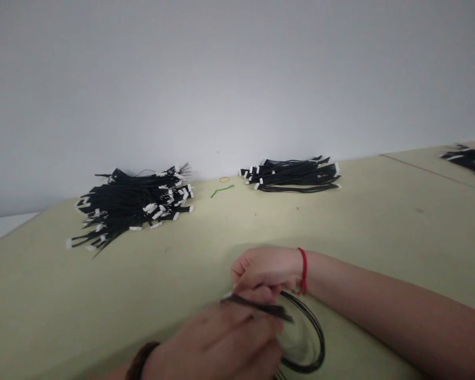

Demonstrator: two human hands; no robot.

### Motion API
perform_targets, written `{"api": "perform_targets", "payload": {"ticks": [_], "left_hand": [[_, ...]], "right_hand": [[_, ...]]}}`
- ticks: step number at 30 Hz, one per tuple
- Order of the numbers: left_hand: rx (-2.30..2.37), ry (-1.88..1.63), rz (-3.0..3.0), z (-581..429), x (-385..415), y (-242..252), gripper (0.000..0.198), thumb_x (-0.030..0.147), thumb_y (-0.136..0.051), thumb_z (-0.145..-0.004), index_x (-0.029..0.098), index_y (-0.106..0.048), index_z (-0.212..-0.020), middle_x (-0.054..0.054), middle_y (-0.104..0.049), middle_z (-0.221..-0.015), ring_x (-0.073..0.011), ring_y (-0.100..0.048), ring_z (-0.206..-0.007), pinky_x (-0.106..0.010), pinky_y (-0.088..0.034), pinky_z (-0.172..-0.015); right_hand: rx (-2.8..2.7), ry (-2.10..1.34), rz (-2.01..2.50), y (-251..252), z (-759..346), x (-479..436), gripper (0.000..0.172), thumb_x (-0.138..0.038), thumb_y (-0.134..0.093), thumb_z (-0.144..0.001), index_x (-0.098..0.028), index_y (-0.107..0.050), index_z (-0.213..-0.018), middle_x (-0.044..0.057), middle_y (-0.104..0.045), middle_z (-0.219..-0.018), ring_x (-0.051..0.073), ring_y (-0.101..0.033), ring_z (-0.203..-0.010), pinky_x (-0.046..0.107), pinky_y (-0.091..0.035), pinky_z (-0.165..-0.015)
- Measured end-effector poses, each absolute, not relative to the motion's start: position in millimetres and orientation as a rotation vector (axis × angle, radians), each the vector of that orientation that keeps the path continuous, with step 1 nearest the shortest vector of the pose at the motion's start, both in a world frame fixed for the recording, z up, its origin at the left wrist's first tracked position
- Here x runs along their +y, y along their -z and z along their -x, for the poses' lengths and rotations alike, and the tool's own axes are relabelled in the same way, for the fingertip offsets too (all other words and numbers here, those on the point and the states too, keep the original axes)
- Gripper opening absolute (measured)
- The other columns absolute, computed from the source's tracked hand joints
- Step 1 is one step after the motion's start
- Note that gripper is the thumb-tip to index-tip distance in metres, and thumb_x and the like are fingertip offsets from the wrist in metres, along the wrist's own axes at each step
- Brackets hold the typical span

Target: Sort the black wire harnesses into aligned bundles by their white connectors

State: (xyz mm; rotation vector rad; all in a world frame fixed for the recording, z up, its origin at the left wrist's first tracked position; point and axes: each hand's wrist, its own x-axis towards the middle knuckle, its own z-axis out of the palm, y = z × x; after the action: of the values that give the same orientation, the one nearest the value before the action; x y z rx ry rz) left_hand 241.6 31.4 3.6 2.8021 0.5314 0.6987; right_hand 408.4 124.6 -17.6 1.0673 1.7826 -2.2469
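Note:
My left hand (217, 343), blurred and wearing a dark bracelet, pinches a flat bunch of black cables (257, 306) near the front of the table. My right hand (265, 272), with a red string at the wrist, is closed over the same bunch from above. A white connector tip shows at the bunch's left end. Below my hands, the cables' long part curves into a black loop (311, 338) that rests on the tabletop. My hands hide part of the bunch.
A large loose pile of black cables with white connectors (130, 206) lies at back left. A neater stack (291, 175) lies at back centre, and another (469, 160) at the far right. Between them are a rubber band (224, 179) and a green twist tie (222, 190).

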Motion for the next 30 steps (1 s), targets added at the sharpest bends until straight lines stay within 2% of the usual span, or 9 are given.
{"api": "perform_targets", "payload": {"ticks": [2, 4, 7, 10, 12, 14, 19, 25, 30], "left_hand": [[0.697, -0.803, -2.802, -238.6, 42.0, -4.6, 0.039, 0.005, -0.047, -0.082, 0.014, -0.044, -0.120, -0.012, -0.058, -0.118, -0.0222, -0.040, -0.123, -0.034, -0.033, -0.105], [0.845, -0.822, -2.683, -237.0, 54.0, -2.7, 0.031, 0.002, -0.042, -0.083, 0.015, -0.046, -0.111, -0.011, -0.055, -0.114, -0.0190, -0.043, -0.116, -0.033, -0.035, -0.102], [0.968, -0.724, -2.560, -235.2, 70.3, 3.2, 0.021, 0.006, -0.032, -0.088, 0.015, -0.047, -0.098, -0.010, -0.056, -0.098, -0.0170, -0.050, -0.096, -0.032, -0.043, -0.087], [0.887, -0.595, -2.585, -232.0, 81.0, 4.9, 0.017, 0.022, -0.034, -0.089, 0.015, -0.049, -0.095, -0.010, -0.056, -0.095, -0.0195, -0.050, -0.089, -0.034, -0.044, -0.082], [0.832, -0.477, -2.659, -229.8, 84.6, 1.3, 0.025, 0.037, -0.042, -0.086, 0.015, -0.051, -0.095, -0.011, -0.058, -0.096, -0.0218, -0.051, -0.089, -0.036, -0.044, -0.082], [0.835, -0.264, -2.766, -228.3, 85.9, -4.8, 0.030, 0.044, -0.046, -0.084, 0.016, -0.054, -0.091, -0.010, -0.059, -0.093, -0.0232, -0.051, -0.087, -0.038, -0.043, -0.080], [0.763, 0.155, -2.918, -228.2, 83.4, -18.4, 0.019, 0.028, -0.046, -0.087, 0.016, -0.060, -0.090, -0.008, -0.062, -0.085, -0.0221, -0.053, -0.085, -0.034, -0.042, -0.079], [0.922, 0.008, -2.536, -232.8, 78.2, -16.6, 0.015, 0.017, -0.050, -0.085, 0.020, -0.065, -0.083, -0.003, -0.067, -0.083, -0.0179, -0.058, -0.080, -0.027, -0.042, -0.074], [1.012, -0.054, -2.283, -232.6, 73.3, -7.2, 0.019, 0.010, -0.052, -0.080, 0.018, -0.065, -0.069, 0.004, -0.065, -0.064, -0.0105, -0.059, -0.060, -0.017, -0.041, -0.056]], "right_hand": [[1.853, 2.244, -1.122, 14.9, -405.6, 120.6, 0.022, -0.023, -0.051, -0.089, -0.010, -0.051, -0.071, -0.008, -0.042, -0.053, 0.001, -0.034, -0.037, 0.012, -0.027, -0.033], [1.896, 2.240, -1.155, 11.4, -403.7, 118.2, 0.022, -0.021, -0.053, -0.088, -0.010, -0.050, -0.069, -0.009, -0.039, -0.051, 0.000, -0.031, -0.037, 0.011, -0.025, -0.032], [1.900, 2.222, -1.167, 6.8, -403.2, 117.3, 0.022, -0.019, -0.055, -0.086, -0.011, -0.048, -0.067, -0.009, -0.037, -0.051, 0.000, -0.030, -0.036, 0.011, -0.023, -0.032], [1.889, 2.202, -1.177, 4.7, -404.9, 117.7, 0.024, -0.019, -0.055, -0.086, -0.011, -0.047, -0.065, -0.009, -0.037, -0.050, 0.000, -0.030, -0.036, 0.011, -0.024, -0.032], [1.890, 2.192, -1.175, 4.2, -406.3, 118.1, 0.025, -0.018, -0.055, -0.086, -0.011, -0.046, -0.064, -0.010, -0.035, -0.048, 0.000, -0.029, -0.036, 0.011, -0.023, -0.032], [1.904, 2.177, -1.163, 3.9, -407.3, 118.3, 0.025, -0.018, -0.054, -0.086, -0.012, -0.045, -0.064, -0.010, -0.034, -0.048, 0.000, -0.029, -0.035, 0.012, -0.023, -0.032], [2.008, 2.083, -1.100, 2.8, -406.9, 117.0, 0.024, -0.016, -0.056, -0.084, -0.011, -0.046, -0.063, -0.010, -0.037, -0.047, 0.000, -0.031, -0.035, 0.011, -0.025, -0.032], [2.121, 1.927, -1.061, 4.3, -406.4, 114.7, 0.015, -0.015, -0.059, -0.082, -0.010, -0.053, -0.068, -0.010, -0.040, -0.046, 0.001, -0.035, -0.035, 0.012, -0.029, -0.033], [2.184, 1.909, -0.949, 7.9, -410.7, 116.9, 0.016, -0.014, -0.059, -0.081, -0.011, -0.052, -0.067, -0.009, -0.042, -0.046, 0.002, -0.039, -0.036, 0.012, -0.030, -0.034]]}}
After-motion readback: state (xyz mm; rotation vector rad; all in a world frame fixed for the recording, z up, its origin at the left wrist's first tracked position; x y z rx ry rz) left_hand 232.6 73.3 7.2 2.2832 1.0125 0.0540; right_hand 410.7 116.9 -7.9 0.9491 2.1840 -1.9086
